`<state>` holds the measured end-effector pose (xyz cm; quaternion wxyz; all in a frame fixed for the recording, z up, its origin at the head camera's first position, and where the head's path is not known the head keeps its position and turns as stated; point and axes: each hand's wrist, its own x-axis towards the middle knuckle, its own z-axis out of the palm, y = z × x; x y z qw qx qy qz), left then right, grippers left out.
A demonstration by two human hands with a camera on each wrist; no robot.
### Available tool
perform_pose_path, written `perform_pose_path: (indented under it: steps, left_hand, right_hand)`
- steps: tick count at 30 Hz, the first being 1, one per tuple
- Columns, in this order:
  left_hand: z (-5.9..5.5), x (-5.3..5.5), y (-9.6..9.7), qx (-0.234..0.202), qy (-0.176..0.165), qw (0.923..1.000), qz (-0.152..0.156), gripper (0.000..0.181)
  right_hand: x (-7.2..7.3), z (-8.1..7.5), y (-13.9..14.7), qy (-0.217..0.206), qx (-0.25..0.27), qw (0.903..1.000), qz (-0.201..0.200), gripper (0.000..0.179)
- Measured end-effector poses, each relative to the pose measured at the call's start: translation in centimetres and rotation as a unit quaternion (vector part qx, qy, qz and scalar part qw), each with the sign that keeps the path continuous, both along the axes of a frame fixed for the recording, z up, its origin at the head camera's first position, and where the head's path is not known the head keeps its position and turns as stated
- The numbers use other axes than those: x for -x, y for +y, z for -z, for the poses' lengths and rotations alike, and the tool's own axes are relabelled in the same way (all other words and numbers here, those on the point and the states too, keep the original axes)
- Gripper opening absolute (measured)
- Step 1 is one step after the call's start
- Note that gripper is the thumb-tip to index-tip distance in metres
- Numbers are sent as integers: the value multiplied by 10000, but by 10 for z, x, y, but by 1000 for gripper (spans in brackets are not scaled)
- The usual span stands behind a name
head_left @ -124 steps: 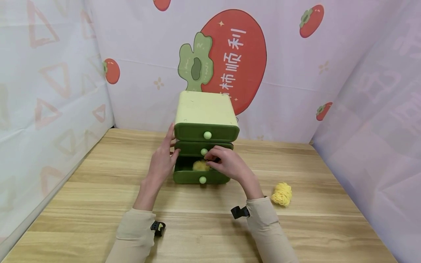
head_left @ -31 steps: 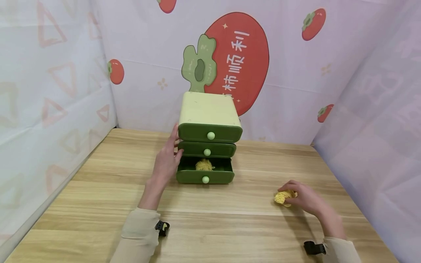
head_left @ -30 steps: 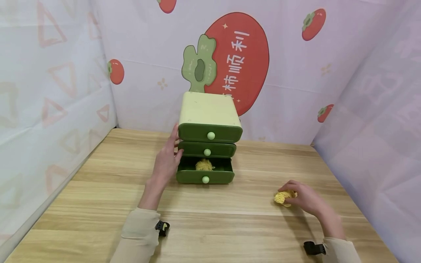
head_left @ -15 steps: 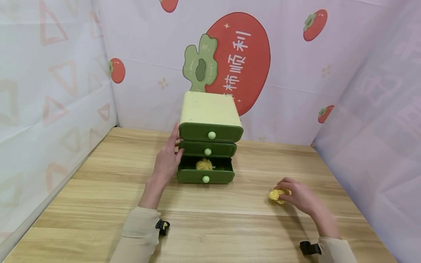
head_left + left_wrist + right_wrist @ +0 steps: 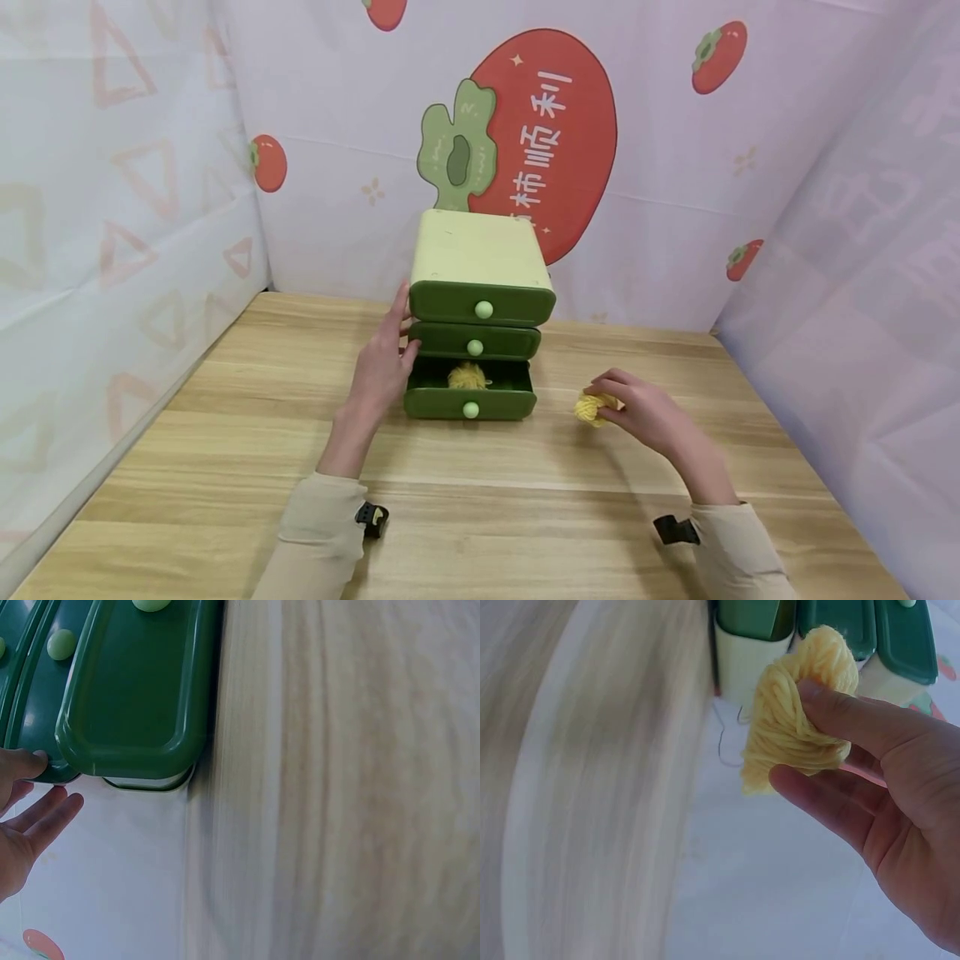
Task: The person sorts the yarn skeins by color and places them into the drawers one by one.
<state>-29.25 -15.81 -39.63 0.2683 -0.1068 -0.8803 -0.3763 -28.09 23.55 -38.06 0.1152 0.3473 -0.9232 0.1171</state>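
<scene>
In the head view a small cabinet point(image 5: 480, 250) with a cream top and three green drawers stands at the middle. Its bottom drawer point(image 5: 498, 406) is pulled out, and a fuzzy yellow yarn ball point(image 5: 467, 377) lies inside. My left hand point(image 5: 378, 362) steadies the cabinet's left side. The left wrist view shows that thumb point(image 5: 30, 762) on the edge of the middle drawer point(image 5: 46, 697), the fingers extended alongside. To the right of the drawer, my right hand point(image 5: 648, 417) pinches a bundle of yellow yarn point(image 5: 591, 410) between thumb and fingers, plain in the right wrist view too.
The cabinet rests on a wood-grain table point(image 5: 487, 533), near a back cloth point(image 5: 330, 242) printed with red persimmons. White cloth walls point(image 5: 127, 275) border the table on both sides. Black camera straps sit on both wrists.
My right hand left the bottom drawer, took hold of the yarn bundle at the right and carried it left and back toward the cabinet. My left hand stays at the cabinet's side.
</scene>
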Motion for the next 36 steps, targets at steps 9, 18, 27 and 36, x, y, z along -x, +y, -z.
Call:
perform_pose_path:
  steps: [9,18,27,36]
  left_hand:
    - [0,-1,0,-54,5,10000,-13,92]
    - [2,0,0,5,30,10000,16,91]
    - [0,1,-1,-17,2,10000,-3,92]
    - [1,1,-1,-14,-11,10000,42,93]
  right_hand:
    - [10,-8,-38,333,253,9982,-421,28]
    - [17,-12,-67,489,472,9957,-631,25]
    - [23,-17,-95,451,566,9950,-695,22]
    - [27,-15,-116,535,539,9947,-690,21]
